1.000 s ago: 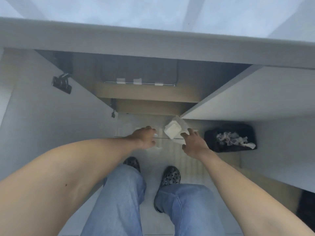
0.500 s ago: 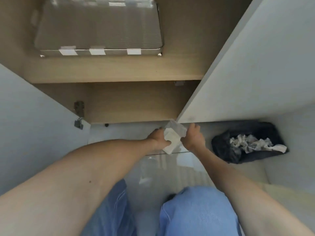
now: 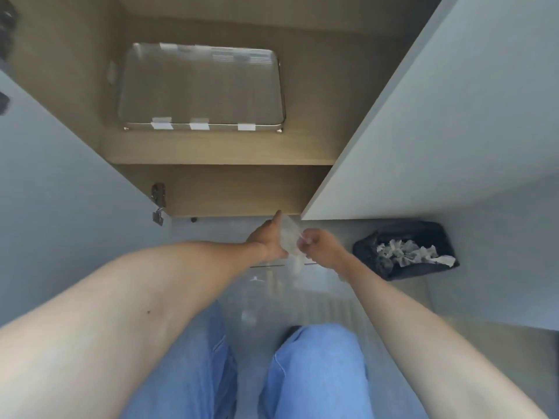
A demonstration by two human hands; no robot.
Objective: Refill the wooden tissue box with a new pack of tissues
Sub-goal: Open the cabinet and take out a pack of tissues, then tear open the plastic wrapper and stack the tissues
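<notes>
Hands (image 3: 286, 241) around tissue pack (image 3: 291, 237)

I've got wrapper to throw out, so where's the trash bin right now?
In the head view, the black trash bin sits on the floor at right, just beyond the right hand, below the open white cabinet door.

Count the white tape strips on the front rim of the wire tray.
3, all along the front rim of the wire tray: left strip, middle strip, right strip. Blurred pale patches on the back rim may be more.
</notes>
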